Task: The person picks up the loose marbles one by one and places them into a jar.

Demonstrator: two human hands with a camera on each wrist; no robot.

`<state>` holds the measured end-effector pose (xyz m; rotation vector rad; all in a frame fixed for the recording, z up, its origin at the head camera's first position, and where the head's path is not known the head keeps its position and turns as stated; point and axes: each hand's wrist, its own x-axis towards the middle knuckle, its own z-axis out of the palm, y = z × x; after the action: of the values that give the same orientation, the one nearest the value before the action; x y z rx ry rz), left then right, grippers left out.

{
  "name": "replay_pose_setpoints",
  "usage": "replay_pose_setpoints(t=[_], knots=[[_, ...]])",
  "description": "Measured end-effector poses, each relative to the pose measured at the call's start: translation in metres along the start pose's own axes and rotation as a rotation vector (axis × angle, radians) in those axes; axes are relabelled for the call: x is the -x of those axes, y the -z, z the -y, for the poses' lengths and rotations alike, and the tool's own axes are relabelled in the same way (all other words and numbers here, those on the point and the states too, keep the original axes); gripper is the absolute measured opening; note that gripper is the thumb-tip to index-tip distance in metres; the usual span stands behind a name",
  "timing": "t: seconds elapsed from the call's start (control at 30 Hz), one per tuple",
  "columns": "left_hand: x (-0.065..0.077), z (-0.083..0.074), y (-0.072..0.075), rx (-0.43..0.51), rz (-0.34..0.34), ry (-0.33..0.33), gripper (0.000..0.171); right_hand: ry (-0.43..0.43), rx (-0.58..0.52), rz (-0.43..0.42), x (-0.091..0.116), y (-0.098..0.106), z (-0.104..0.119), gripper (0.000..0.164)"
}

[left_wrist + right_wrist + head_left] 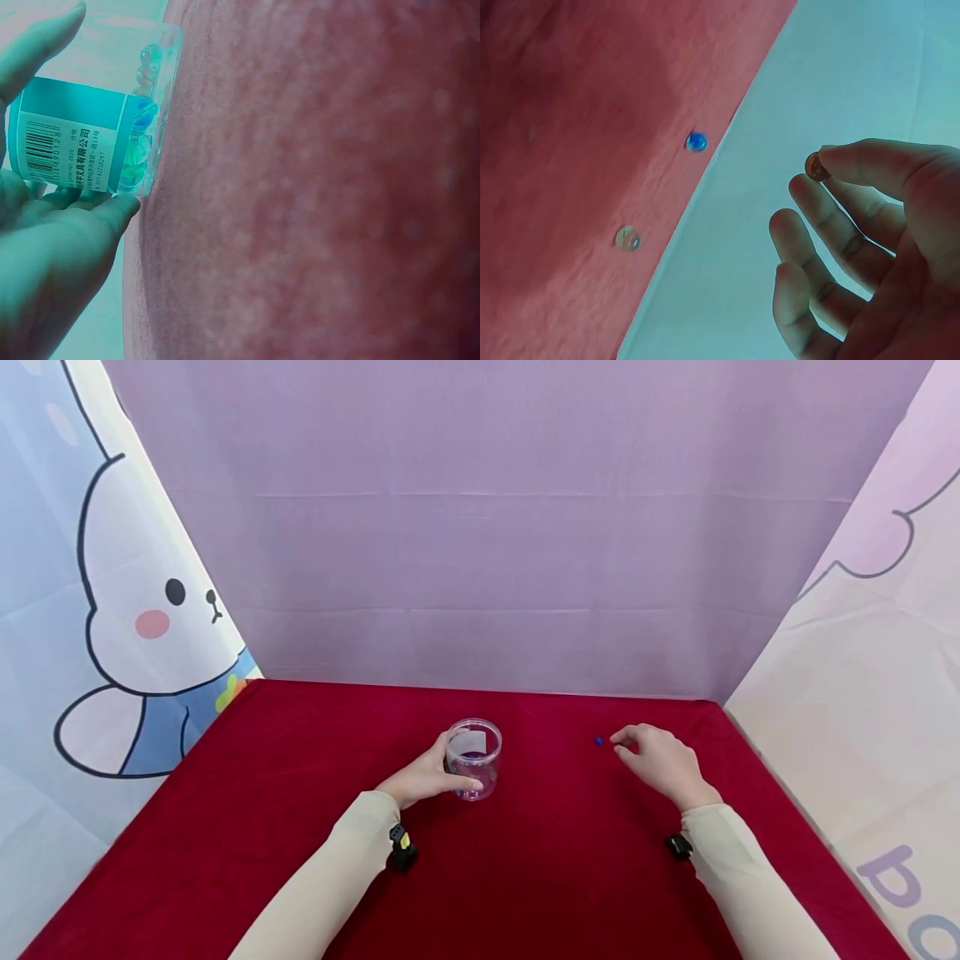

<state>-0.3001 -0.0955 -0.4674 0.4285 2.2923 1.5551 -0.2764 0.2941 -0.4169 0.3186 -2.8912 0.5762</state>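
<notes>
My left hand [431, 775] grips a clear plastic jar [487, 768], thumb on one side and fingers on the other. The jar's mouth faces up, with no lid on it. In the left wrist view several glass marbles [139, 150] lie at the jar's bottom, beside a printed label [71, 146]. Between thumb and fingertip, my right hand [877, 232] pinches a small brownish marble [816, 166], its other fingers spread and bent. A blue marble [696, 141] and a clear marble [628, 238] lie on the red cloth near that hand.
Red cloth [300, 852] covers the table. A lilac curtain [480, 552] hangs along the back edge. Printed sheets stand at both sides, the left one with a cartoon rabbit [142, 552]. Black devices are strapped at both wrists.
</notes>
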Motion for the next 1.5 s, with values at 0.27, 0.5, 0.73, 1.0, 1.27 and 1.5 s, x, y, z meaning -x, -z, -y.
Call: replay_pose_setpoints(t=[0.27, 0.5, 0.73, 1.0, 1.27, 1.5], knots=[[-0.001, 0.001, 0.0, -0.005, 0.0, 0.0, 0.104, 0.02, -0.017, -0.018, -0.004, -0.01, 0.015, 0.019], [0.001, -0.001, 0.0, -0.003, -0.001, 0.008, 0.104, 0.038, -0.025, -0.028, -0.006, -0.017, 0.027, 0.02], [0.003, -0.003, 0.001, -0.011, 0.004, 0.019, 0.104, 0.062, -0.04, -0.055, -0.01, -0.022, 0.042, 0.019], [0.002, -0.001, 0.001, 0.0, 0.002, 0.009, 0.102, 0.095, -0.069, -0.063, -0.018, -0.023, 0.059, 0.018], [0.002, -0.002, 0.001, 0.004, 0.0, 0.005, 0.103, 0.123, -0.088, -0.074, -0.023, -0.028, 0.076, 0.017], [0.001, 0.0, 0.001, 0.005, 0.006, 0.009, 0.103, 0.165, -0.127, -0.073, -0.024, -0.032, 0.092, 0.018]])
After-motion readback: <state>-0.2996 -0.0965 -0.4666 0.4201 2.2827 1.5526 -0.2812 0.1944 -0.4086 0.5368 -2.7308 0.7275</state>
